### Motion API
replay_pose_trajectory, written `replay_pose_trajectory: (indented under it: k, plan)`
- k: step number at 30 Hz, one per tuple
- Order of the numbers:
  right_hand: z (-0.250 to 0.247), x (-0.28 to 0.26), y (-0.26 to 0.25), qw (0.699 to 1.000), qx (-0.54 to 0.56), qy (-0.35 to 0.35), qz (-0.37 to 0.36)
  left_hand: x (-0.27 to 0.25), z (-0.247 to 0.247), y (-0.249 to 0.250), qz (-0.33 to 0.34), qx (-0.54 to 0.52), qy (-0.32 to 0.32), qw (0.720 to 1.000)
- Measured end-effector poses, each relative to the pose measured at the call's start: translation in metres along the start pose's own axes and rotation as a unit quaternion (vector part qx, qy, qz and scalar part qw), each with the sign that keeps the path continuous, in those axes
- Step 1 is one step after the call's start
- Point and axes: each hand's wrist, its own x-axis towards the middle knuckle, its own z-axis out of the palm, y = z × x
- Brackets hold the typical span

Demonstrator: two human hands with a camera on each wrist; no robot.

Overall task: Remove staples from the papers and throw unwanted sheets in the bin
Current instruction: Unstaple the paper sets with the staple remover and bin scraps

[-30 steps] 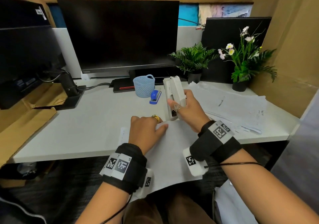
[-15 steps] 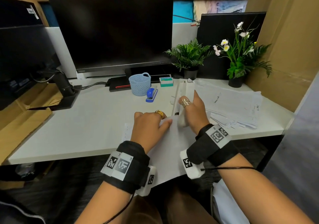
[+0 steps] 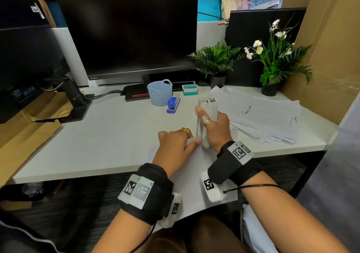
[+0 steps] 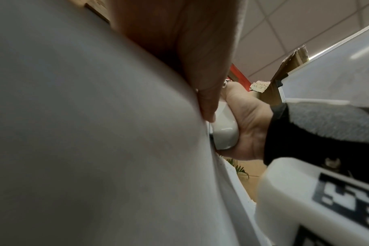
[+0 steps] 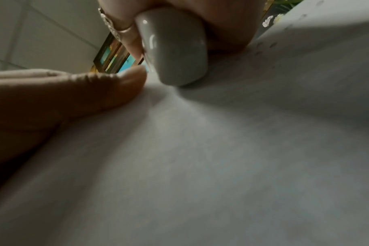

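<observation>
A white sheet of paper (image 3: 194,174) lies at the desk's front edge and hangs over it toward my lap. My left hand (image 3: 175,141) presses on its upper part, thumb (image 5: 84,93) flat on the sheet and pointing right; the other fingers are hidden beyond the knuckles. My right hand (image 3: 212,124) grips a white staple tool (image 3: 206,114), thumb along its left side. The tool's near end (image 5: 175,50) rests on the paper right beside my left thumb tip. I cannot make out a staple.
A loose stack of papers (image 3: 263,116) spreads over the desk's right side. A blue stapler (image 3: 173,104), a blue mesh basket (image 3: 160,91) and a staple box (image 3: 190,90) stand behind my hands. Behind those are a monitor (image 3: 126,34) and two potted plants (image 3: 217,61).
My right hand has lowered the white tool from above the desk until its near end sits on the paper by my left thumb. My left hand stayed on the sheet.
</observation>
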Motion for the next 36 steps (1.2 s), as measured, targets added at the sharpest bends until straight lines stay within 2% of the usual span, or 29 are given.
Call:
replay_pose_trajectory:
  k: [5, 9, 13, 22, 25, 28, 30, 33, 36]
  plan:
    - [-0.001, 0.000, 0.010, 1.000, 0.001, 0.008, 0.018, -0.003, -0.006, -0.009, -0.006, 0.038, -0.031, 0.999]
    - [-0.006, 0.000, 0.010, 0.997, 0.028, -0.020, 0.075, -0.003, -0.008, -0.013, 0.000, 0.057, -0.048, 0.997]
    - [-0.009, 0.005, 0.008, 0.992, 0.065, 0.007, 0.111, -0.004, -0.005, -0.012, 0.010, 0.050, -0.050, 0.997]
    - [-0.002, -0.001, 0.008, 0.998, 0.025, 0.008, 0.061, -0.005, -0.006, -0.009, 0.012, 0.058, -0.034, 0.998]
    - [0.005, -0.003, 0.008, 0.998, 0.016, 0.009, 0.054, -0.006, -0.005, -0.008, 0.016, 0.102, -0.036, 0.994]
    - [0.012, 0.005, 0.009, 0.995, -0.021, -0.034, 0.091, -0.006, -0.002, -0.012, 0.001, 0.147, -0.036, 0.988]
    - [0.019, 0.020, 0.010, 0.984, -0.058, -0.080, 0.151, -0.005, -0.001, -0.020, -0.017, 0.142, -0.042, 0.989]
    - [0.026, 0.047, 0.014, 0.957, -0.153, -0.114, 0.218, -0.006, -0.001, -0.033, -0.030, 0.150, -0.059, 0.986]
    - [0.025, 0.064, 0.017, 0.893, -0.357, -0.178, 0.209, -0.007, -0.001, -0.041, -0.032, 0.160, -0.066, 0.984]
